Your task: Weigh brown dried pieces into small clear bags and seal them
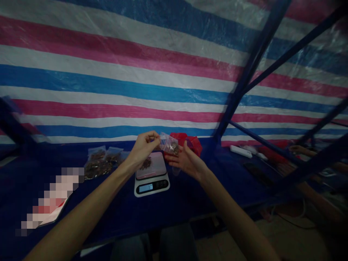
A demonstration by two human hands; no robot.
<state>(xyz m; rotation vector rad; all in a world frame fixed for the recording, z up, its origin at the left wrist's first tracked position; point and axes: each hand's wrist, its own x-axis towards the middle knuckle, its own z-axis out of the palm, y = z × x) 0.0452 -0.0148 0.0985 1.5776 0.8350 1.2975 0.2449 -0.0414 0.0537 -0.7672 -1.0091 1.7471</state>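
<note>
My left hand [145,145] pinches the top of a small clear plastic bag [172,146] with brownish bits inside. Beside and under the bag is my right hand [187,161], its fingers stretched out and its thumb raised; the fingers seem to touch the bag's lower part. Just below both hands stands a white digital scale [151,186] with a lit display. On its platform lies a small heap of brown bits [146,164], partly hidden by my left wrist. A red plastic bag [194,144] sits behind my right hand.
Several filled clear bags [99,163] lie left of the scale on the blue table [174,214]. A flat pale item [54,214], partly pixelated, is at the left. Blue metal bars [236,98] rise at the right, with a white object [240,151] and another person's hands beyond.
</note>
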